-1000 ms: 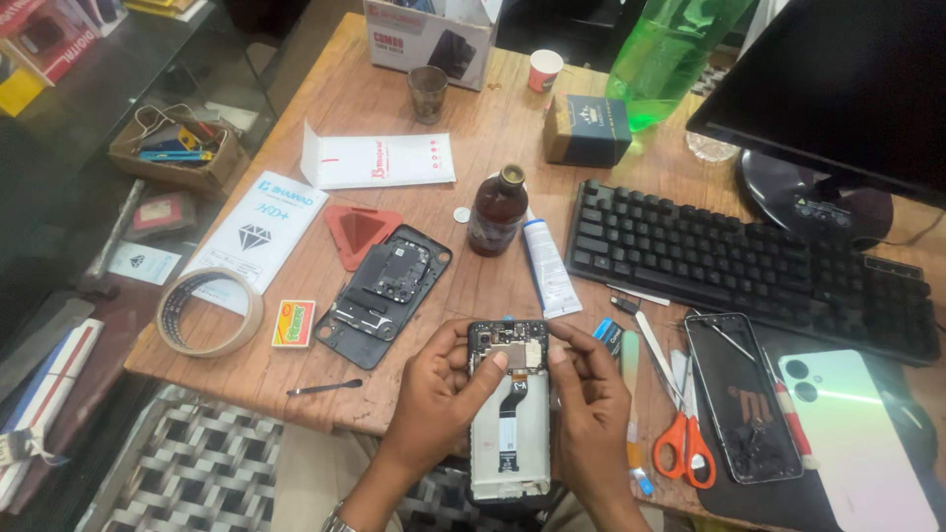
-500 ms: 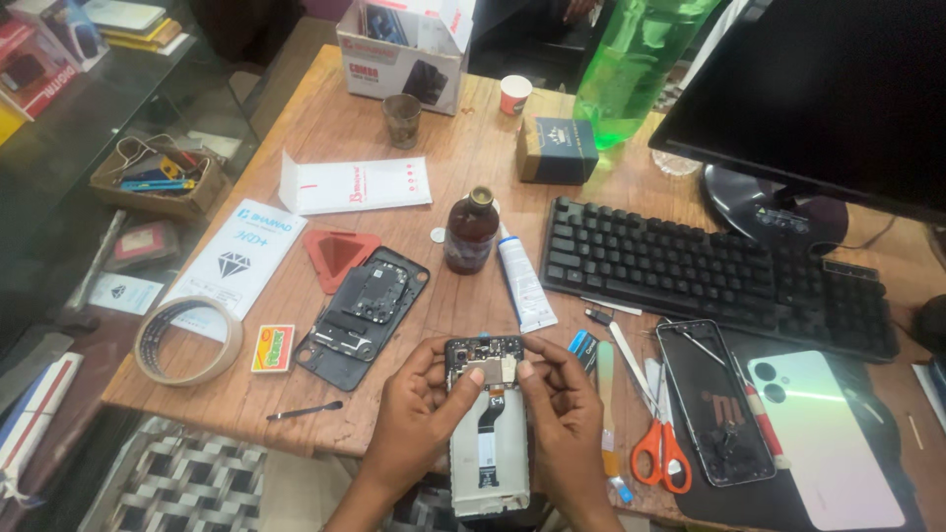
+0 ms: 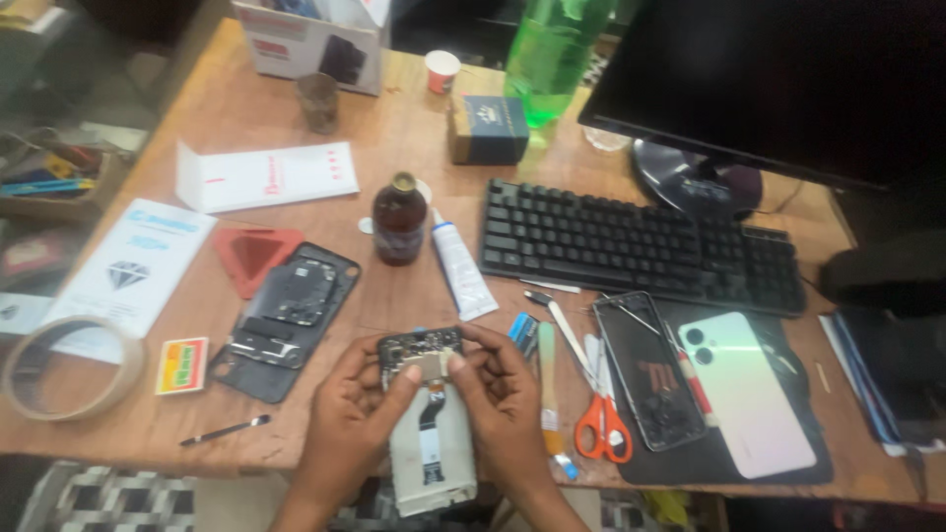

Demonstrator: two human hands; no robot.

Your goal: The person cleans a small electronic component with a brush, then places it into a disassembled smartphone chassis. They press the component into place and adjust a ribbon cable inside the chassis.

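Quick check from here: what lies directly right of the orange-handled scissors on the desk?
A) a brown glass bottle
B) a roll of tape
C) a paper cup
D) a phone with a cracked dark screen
D: the phone with a cracked dark screen lies just right of the orange-handled scissors, on the black mat.

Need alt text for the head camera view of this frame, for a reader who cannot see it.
Two bare hands, left hand and right hand, hold an opened phone at the near edge of a wooden desk. Around it lie a second dismantled phone, a brown bottle, orange-handled scissors and a black keyboard.
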